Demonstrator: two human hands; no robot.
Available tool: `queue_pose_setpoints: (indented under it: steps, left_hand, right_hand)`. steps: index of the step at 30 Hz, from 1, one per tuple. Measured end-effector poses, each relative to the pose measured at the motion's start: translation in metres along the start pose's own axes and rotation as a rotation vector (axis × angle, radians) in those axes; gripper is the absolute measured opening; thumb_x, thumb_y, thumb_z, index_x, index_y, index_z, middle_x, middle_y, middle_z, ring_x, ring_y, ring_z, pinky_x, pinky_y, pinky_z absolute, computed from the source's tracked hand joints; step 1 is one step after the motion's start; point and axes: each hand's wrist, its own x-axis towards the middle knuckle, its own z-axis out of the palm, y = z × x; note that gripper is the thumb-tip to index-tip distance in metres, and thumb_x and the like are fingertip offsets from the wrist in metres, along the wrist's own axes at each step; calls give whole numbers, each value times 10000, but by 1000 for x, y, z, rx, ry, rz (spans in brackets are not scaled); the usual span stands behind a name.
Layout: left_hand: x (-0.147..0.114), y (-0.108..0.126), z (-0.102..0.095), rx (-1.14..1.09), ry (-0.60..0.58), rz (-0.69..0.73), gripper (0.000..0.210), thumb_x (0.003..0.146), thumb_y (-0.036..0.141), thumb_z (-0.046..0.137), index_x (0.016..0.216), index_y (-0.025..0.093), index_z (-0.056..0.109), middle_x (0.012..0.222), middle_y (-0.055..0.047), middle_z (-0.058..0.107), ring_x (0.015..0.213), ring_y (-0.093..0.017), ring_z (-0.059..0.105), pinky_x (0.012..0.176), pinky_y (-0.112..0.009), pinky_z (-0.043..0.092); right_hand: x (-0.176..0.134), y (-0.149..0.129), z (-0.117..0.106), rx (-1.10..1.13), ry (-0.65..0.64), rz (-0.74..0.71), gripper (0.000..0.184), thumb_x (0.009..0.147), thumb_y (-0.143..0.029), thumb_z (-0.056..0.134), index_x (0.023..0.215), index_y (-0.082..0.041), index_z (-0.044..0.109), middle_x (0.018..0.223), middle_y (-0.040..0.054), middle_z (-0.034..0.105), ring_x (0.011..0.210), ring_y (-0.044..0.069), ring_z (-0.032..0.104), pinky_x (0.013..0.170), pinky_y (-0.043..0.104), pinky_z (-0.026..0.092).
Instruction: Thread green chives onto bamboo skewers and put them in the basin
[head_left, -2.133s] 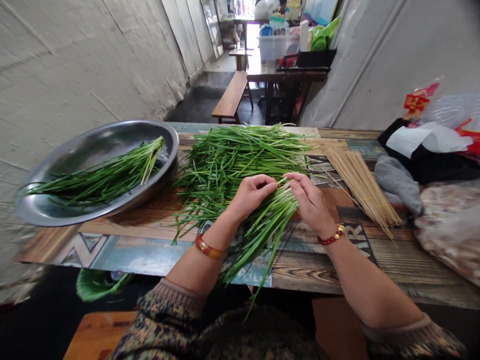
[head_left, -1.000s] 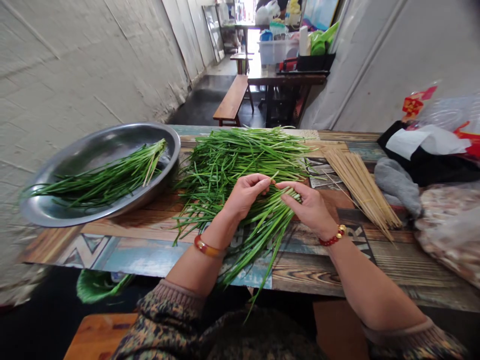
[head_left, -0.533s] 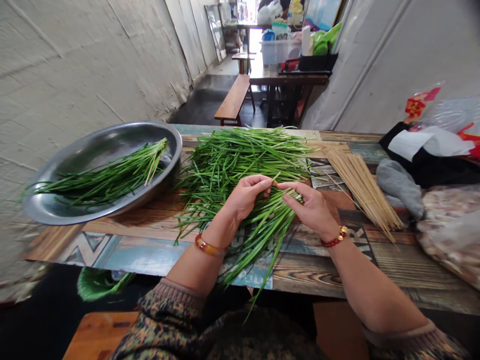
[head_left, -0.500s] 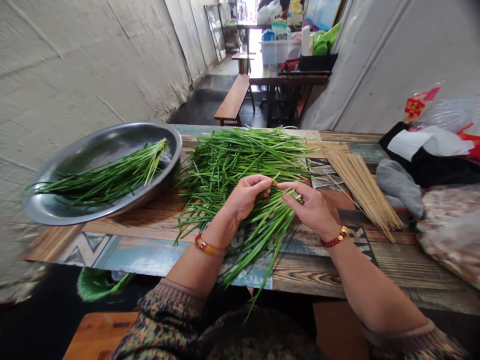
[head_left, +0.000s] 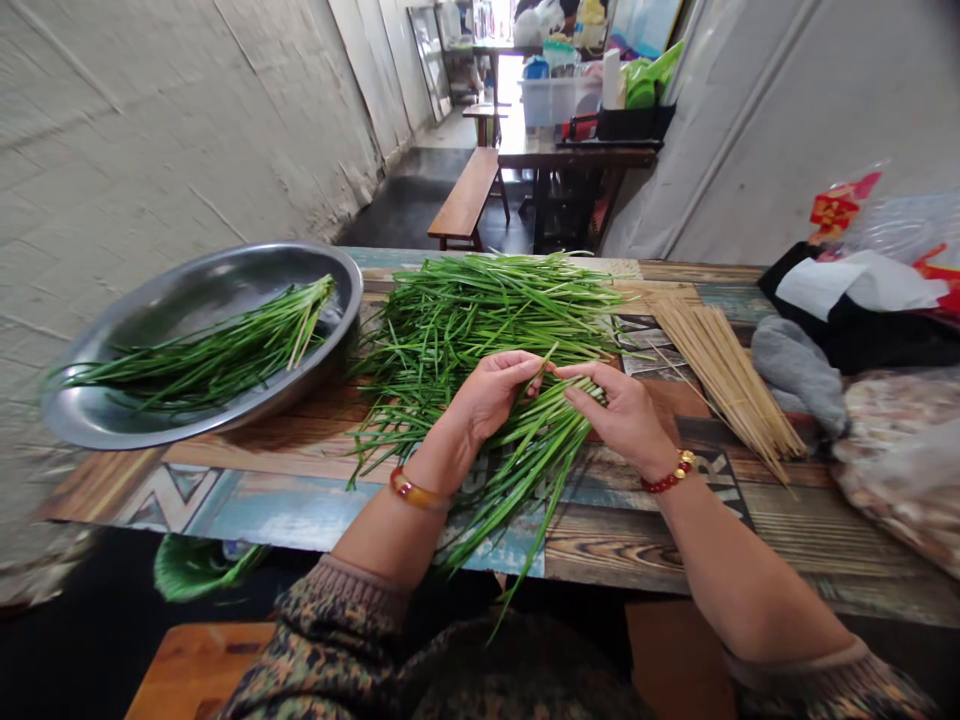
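Observation:
My left hand [head_left: 491,398] is closed in a pinch, with a thin chive stalk [head_left: 552,352] sticking up at its fingertips. My right hand [head_left: 619,412], fingers curled, holds the pale ends of a bunch of garlic chives [head_left: 517,485]. The bunch's green leaves trail toward me over the table's front edge. Both hands' fingertips nearly meet. Just beyond them lies a large pile of garlic chives [head_left: 480,310]. Bamboo skewers [head_left: 739,375] lie in a fanned heap to the right of my right hand.
On the left a metal basin [head_left: 90,425] holds more chives [head_left: 217,350] with skewers at their pale ends. A grey cloth-like bundle [head_left: 796,370], a black bag [head_left: 847,335] and a clear bag of pale pieces [head_left: 896,450] crowd the table's right side. A bench [head_left: 466,195] stands beyond.
Almost nothing differs. The fingertips shift very slightly, while both hands stay in place with the chives.

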Motion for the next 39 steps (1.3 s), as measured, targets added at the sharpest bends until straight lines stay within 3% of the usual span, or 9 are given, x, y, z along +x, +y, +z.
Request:
queue_pose_setpoints:
  steps: [7,11,14,19,26,32,39]
  left_hand:
    - [-1,-2,0,41,0,-38,269,638,353,784,687,108,684,585,8,573,522,-57,453,545,-211,322]
    - [-3,-2,3,166,-14,-30,299,670,395,755,698,108,675,580,15,554,526,-60,424,536,-211,303]
    - [-4,-1,6,317,-4,45,304,715,407,710,703,106,668,606,11,560,562,-71,437,556,-210,325]
    - [-3,-1,8,522,40,190,272,737,340,686,872,105,707,858,-55,678,759,-132,560,710,-237,429]
    - [-3,-3,9,646,41,222,215,767,311,630,711,111,687,702,-15,630,660,-107,513,640,-223,396]
    - [-4,0,8,687,-68,186,240,773,326,599,697,108,664,666,-10,583,632,-104,468,595,-213,368]
    - [-5,-2,7,837,-105,161,335,818,356,525,612,106,613,537,29,435,531,-74,341,494,-205,250]
  right_hand:
    - [0,1,2,-19,16,34,172,821,-242,585,980,-208,642,964,45,701,885,195,641,829,340,475]
    - [0,6,5,77,44,48,318,813,-235,593,1126,-201,555,928,37,657,810,171,615,759,309,479]
    - [-1,6,5,65,37,62,416,824,-236,576,1234,-221,505,840,2,615,738,151,577,729,295,467]
    - [-1,1,3,22,38,47,426,835,-221,552,1258,-236,501,794,-17,570,696,139,539,700,273,446]
    - [-1,0,5,-16,58,18,327,829,-218,553,1156,-228,529,785,-14,578,688,142,544,689,267,442]
    - [0,5,9,-22,82,69,193,805,-254,576,986,-218,521,838,17,599,742,167,576,685,282,451]
    - [0,12,7,61,30,99,256,814,-310,593,1039,-201,541,840,21,624,726,158,585,673,282,458]
